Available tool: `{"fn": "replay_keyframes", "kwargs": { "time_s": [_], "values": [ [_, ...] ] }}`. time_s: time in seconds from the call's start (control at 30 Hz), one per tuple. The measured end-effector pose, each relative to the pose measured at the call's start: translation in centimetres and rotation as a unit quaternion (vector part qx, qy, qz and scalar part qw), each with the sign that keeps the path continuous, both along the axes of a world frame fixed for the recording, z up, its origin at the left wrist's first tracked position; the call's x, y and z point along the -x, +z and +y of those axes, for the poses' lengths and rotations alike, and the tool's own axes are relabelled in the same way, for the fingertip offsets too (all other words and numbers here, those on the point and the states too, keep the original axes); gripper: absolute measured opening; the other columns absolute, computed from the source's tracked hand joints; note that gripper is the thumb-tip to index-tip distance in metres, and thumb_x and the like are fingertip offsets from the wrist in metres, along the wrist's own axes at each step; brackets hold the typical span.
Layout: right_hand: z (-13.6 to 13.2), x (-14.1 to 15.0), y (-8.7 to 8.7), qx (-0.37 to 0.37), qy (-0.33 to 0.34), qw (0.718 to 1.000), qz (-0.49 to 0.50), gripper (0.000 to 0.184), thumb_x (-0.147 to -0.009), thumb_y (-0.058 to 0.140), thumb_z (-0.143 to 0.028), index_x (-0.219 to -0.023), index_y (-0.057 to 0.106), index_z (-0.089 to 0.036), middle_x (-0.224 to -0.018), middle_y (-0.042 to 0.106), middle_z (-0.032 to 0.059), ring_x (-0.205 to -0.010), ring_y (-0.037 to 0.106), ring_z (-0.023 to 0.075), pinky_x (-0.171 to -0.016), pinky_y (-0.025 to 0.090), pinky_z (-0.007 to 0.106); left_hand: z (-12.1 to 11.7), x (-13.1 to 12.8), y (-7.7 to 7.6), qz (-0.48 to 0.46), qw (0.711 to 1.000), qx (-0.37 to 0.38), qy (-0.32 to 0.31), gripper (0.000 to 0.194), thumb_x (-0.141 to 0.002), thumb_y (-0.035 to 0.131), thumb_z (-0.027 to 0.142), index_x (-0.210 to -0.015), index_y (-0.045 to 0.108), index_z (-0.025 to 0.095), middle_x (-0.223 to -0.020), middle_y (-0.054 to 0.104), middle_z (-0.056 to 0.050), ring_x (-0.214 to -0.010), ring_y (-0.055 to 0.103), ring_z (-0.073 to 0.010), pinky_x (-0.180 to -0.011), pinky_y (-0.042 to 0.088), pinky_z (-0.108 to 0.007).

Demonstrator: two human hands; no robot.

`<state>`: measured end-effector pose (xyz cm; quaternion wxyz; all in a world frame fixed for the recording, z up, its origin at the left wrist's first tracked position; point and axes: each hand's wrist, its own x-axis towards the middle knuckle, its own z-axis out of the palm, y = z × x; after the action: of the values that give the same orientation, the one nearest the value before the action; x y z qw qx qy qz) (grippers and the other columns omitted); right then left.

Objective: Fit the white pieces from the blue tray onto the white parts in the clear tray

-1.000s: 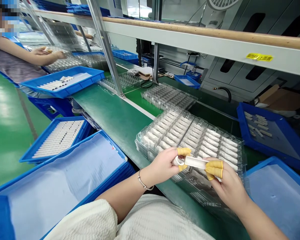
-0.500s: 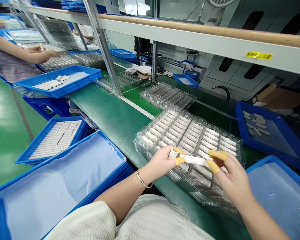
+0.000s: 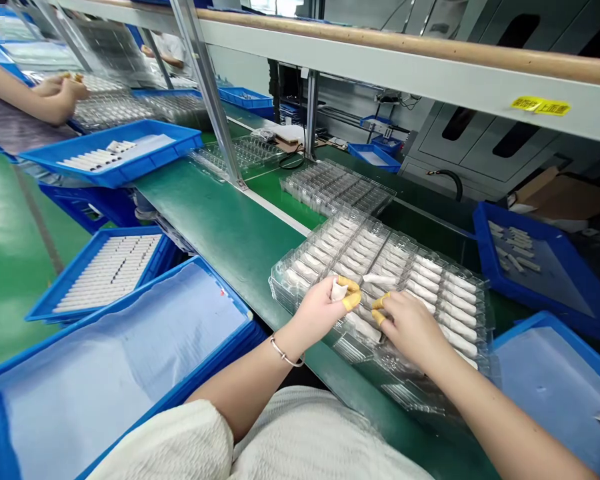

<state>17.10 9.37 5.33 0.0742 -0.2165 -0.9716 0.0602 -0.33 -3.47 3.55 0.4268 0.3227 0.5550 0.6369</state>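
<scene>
My left hand [image 3: 320, 310], with yellow finger cots on its fingertips, is closed on a short white tube-like piece [image 3: 339, 291] above the near-left part of a clear plastic tray [image 3: 480, 293]. Rows of white tubular pieces [image 3: 425, 275] fill much of the tray, which lies on a stack of similar trays. My right hand [image 3: 413, 327], also in yellow finger cots, reaches low over the tray's near side. Its thumb and forefinger are slightly apart, and nothing shows between them. Just beyond these fingertips, one white piece [image 3: 379, 280] lies askew across the slots.
Blue trays lined with pale sheets stand at left [image 3: 125, 340] and right [image 3: 555, 373]. Another blue tray [image 3: 105, 273] holds rows of white tubes. A second clear tray stack [image 3: 337, 187] sits farther back. A metal post [image 3: 205, 87] and shelf edge [image 3: 380, 57] cross above the bench. A co-worker's arms [image 3: 35, 93] show at upper left.
My right hand has moved left and down to the tray, and the long white piece that was between my hands has left them. My left hand keeps its short white piece, shifted slightly up and left.
</scene>
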Motion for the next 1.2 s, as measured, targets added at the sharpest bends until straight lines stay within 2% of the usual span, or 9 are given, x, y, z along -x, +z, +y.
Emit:
{"fn": "replay_keyframes", "kwargs": {
  "time_s": [0.13, 0.23, 0.33, 0.5, 0.63, 0.8, 0.97, 1.1, 1.2],
  "values": [
    [1.0, 0.7, -0.2, 0.041, -0.035, 0.998, 0.02, 0.013, -0.094, 0.053, -0.025, -0.093, 0.065, -0.021, -0.095, 0.064, 0.0062, -0.093, 0.058, 0.0247, -0.079, 0.045, 0.035, 0.1, 0.4, -0.2, 0.008, 1.0, -0.007, 0.024, 0.024, -0.078, 0.073, 0.032, -0.096, 0.065, 0.018, -0.091, 0.068, -0.003, -0.081, 0.064, -0.0167, -0.073, 0.049, -0.028],
    [2.6, 1.3, 0.0, 0.014, -0.045, 0.998, 0.041, 0.019, -0.094, 0.051, -0.023, -0.108, 0.064, -0.021, -0.108, 0.065, 0.0076, -0.105, 0.057, 0.0263, -0.089, 0.045, 0.037, 0.2, 0.7, -0.3, 0.005, 0.999, 0.001, 0.036, 0.024, -0.078, 0.072, 0.032, -0.097, 0.065, 0.018, -0.089, 0.066, -0.002, -0.077, 0.063, -0.016, -0.069, 0.049, -0.027],
    [4.1, 2.5, -0.5, -0.028, -0.07, 0.997, -0.004, 0.028, -0.092, 0.054, -0.021, -0.119, 0.06, -0.019, -0.117, 0.066, 0.0084, -0.11, 0.057, 0.0277, -0.093, 0.042, 0.037, 0.4, 0.8, -0.2, 0.022, 0.999, 0.009, 0.038, 0.023, -0.077, 0.072, 0.03, -0.096, 0.065, 0.018, -0.09, 0.066, -0.002, -0.078, 0.062, -0.0156, -0.069, 0.048, -0.027],
    [5.4, 4.2, -1.3, -0.059, -0.078, 0.994, -0.044, 0.018, -0.09, 0.057, -0.021, -0.105, 0.064, -0.018, -0.103, 0.071, 0.0084, -0.1, 0.06, 0.0286, -0.085, 0.04, 0.037, 0.4, 0.9, 0.1, 0.017, 0.999, 0.024, 0.039, 0.022, -0.077, 0.071, 0.029, -0.094, 0.065, 0.017, -0.089, 0.067, -0.002, -0.077, 0.06, -0.0155, -0.07, 0.047, -0.028],
    [4.4, 3.9, 0.6, -0.075, -0.1, 0.991, -0.038, 0.016, -0.091, 0.054, -0.029, -0.1, 0.062, -0.018, -0.093, 0.068, 0.008, -0.09, 0.061, 0.0263, -0.073, 0.039, 0.034, 0.2, 1.1, -0.2, 0.003, 0.999, 0.02, 0.043, 0.023, -0.075, 0.073, 0.03, -0.093, 0.065, 0.017, -0.089, 0.067, -0.002, -0.076, 0.061, -0.0152, -0.069, 0.048, -0.028],
    [0.8, 2.4, 3.2, -0.001, -0.063, 0.991, -0.116, 0.017, -0.089, 0.056, -0.034, -0.078, 0.055, -0.022, -0.077, 0.063, 0.0015, -0.069, 0.057, 0.0189, -0.057, 0.029, 0.028, 0.2, 1.1, -0.3, 0.022, 0.999, 0.014, 0.042, 0.023, -0.076, 0.072, 0.029, -0.094, 0.065, 0.018, -0.09, 0.068, -0.002, -0.079, 0.062, -0.0157, -0.07, 0.048, -0.027],
    [-1.2, 2.4, 2.3, -0.02, -0.032, 0.987, -0.154, 0.016, -0.087, 0.058, -0.029, -0.074, 0.053, -0.021, -0.077, 0.064, 0.0043, -0.074, 0.059, 0.0213, -0.062, 0.03, 0.03, 0.2, 0.8, -0.4, 0.046, 0.998, 0.015, 0.027, 0.023, -0.078, 0.07, 0.032, -0.097, 0.065, 0.019, -0.08, 0.067, 0.0, -0.074, 0.063, -0.0154, -0.068, 0.048, -0.027],
    [-1.0, 3.0, 0.9, -0.028, -0.024, 0.99, -0.135, 0.015, -0.087, 0.06, -0.026, -0.073, 0.055, -0.021, -0.076, 0.064, 0.0051, -0.076, 0.059, 0.0224, -0.065, 0.034, 0.031, 0.2, 0.7, -0.6, 0.04, 0.999, 0.029, 0.0, 0.026, -0.079, 0.069, 0.034, -0.1, 0.064, 0.02, -0.072, 0.062, 0.004, -0.062, 0.06, -0.013, -0.062, 0.048, -0.026],
    [-0.6, 3.0, 0.7, -0.022, -0.021, 0.991, -0.131, 0.014, -0.087, 0.06, -0.024, -0.073, 0.059, -0.021, -0.074, 0.064, 0.0052, -0.08, 0.059, 0.0236, -0.067, 0.036, 0.031, 0.0, 0.9, -0.3, 0.087, 0.995, 0.05, -0.005, 0.029, -0.079, 0.069, 0.036, -0.103, 0.064, 0.021, -0.073, 0.062, 0.004, -0.058, 0.057, -0.0123, -0.059, 0.047, -0.026]
  ]
}}
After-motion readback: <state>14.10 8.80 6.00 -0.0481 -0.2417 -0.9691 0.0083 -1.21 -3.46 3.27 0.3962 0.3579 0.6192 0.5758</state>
